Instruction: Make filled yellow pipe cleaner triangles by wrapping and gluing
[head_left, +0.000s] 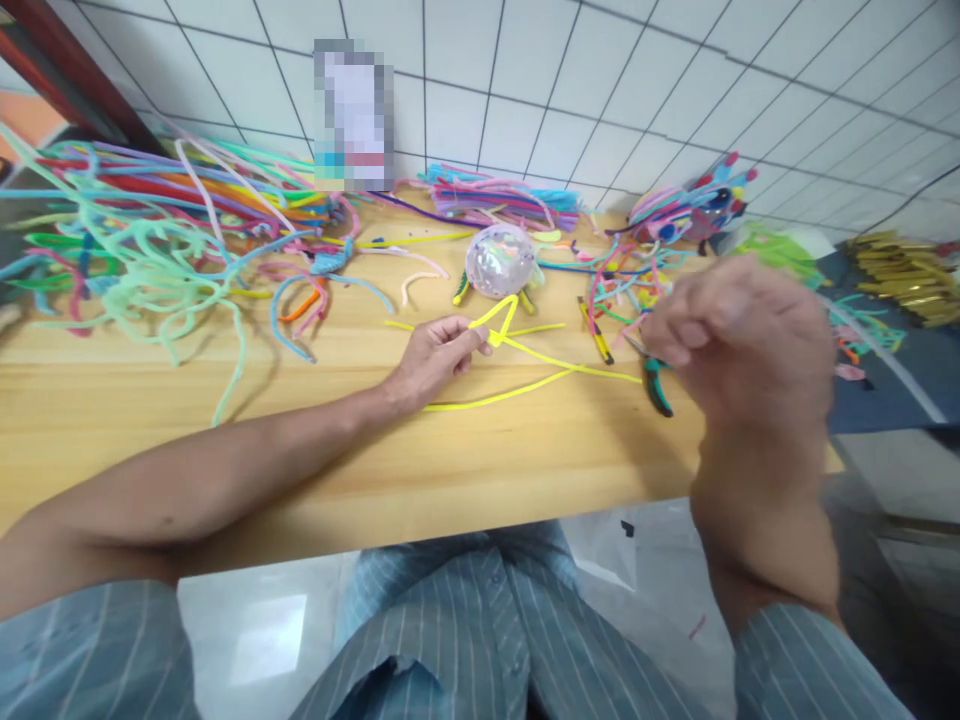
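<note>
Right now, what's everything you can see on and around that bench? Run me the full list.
table: one, light wood, across the middle.
yellow pipe cleaners: a few, looped and crossed, table centre.
loose pipe cleaners: large tangle, many colours, far left.
bundled pipe cleaners: one pile, pink, purple and blue, back centre.
shiny ball: one, iridescent, behind the yellow loop.
utility knife: one, yellow and black, right of centre.
pliers: one, teal handles, under the right hand.
gold strips: one stack, far right.
tiled wall: white, behind.
left hand: pinching the yellow loop.
right hand: raised, blurred, fingers curled.
</note>
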